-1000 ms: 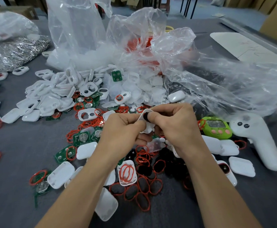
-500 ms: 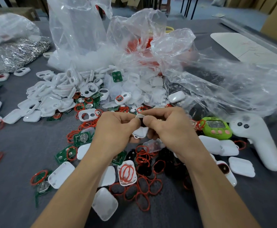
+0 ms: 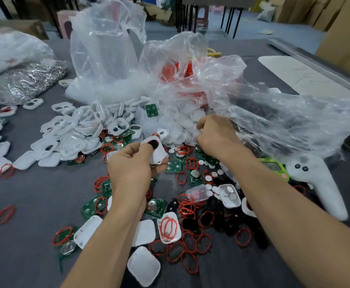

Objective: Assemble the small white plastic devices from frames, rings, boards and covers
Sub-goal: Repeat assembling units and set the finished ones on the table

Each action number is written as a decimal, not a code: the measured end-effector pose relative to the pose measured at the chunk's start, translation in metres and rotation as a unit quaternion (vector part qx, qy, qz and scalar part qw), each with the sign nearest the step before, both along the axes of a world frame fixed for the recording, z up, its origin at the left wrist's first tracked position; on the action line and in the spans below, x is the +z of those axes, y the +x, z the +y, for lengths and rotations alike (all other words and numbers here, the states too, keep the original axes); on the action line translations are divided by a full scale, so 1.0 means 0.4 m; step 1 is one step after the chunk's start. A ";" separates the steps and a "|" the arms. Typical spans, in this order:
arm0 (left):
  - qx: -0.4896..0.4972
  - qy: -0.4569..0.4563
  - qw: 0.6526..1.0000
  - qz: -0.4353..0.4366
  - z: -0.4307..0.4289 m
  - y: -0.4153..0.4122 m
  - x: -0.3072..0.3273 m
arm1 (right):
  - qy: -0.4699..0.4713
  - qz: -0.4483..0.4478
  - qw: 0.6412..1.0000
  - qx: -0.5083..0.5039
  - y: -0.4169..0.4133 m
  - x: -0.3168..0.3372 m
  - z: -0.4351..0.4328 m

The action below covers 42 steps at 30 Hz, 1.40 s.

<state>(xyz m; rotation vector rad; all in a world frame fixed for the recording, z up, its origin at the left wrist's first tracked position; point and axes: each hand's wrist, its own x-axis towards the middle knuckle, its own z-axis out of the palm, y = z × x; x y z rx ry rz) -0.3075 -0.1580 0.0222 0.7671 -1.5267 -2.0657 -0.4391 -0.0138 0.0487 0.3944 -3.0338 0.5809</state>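
Note:
My left hand [image 3: 131, 169] grips a white plastic frame [image 3: 155, 151] that has a black round part and a red ring at its upper end, held above the grey table. My right hand [image 3: 215, 135] is further back at the heap of translucent white covers [image 3: 176, 123], fingers curled into the pile; what they hold is hidden. White frames [image 3: 82, 129] lie heaped to the left. Green boards [image 3: 194, 176], red rings [image 3: 187, 206] and white covers [image 3: 144, 265] are scattered near my forearms.
Crumpled clear plastic bags [image 3: 253, 104] rise behind and right of the heaps. A white handheld tool [image 3: 319, 183] and a green device [image 3: 273, 167] lie at the right. A silvery bag [image 3: 22, 82] sits at far left. Bare grey cloth [image 3: 24, 246] shows at front left.
My hands have come apart. The left one keeps the white frame; the right one has let go and moved back and right to the heap of covers. The view has tilted up.

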 end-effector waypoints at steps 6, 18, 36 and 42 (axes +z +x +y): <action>-0.031 0.035 0.999 0.010 -0.001 -0.006 0.007 | -0.064 0.053 0.996 -0.023 0.022 0.006 0.008; -0.089 -0.078 0.992 -0.033 0.015 -0.009 -0.010 | -0.330 -0.233 0.898 0.175 0.149 0.109 0.020; -0.208 0.083 0.975 -0.013 0.021 -0.007 0.002 | -0.296 -0.035 0.947 0.117 0.152 0.021 -0.004; -0.222 0.118 0.968 0.002 0.017 -0.005 0.005 | -0.317 -0.023 0.940 0.123 0.156 -0.001 -0.012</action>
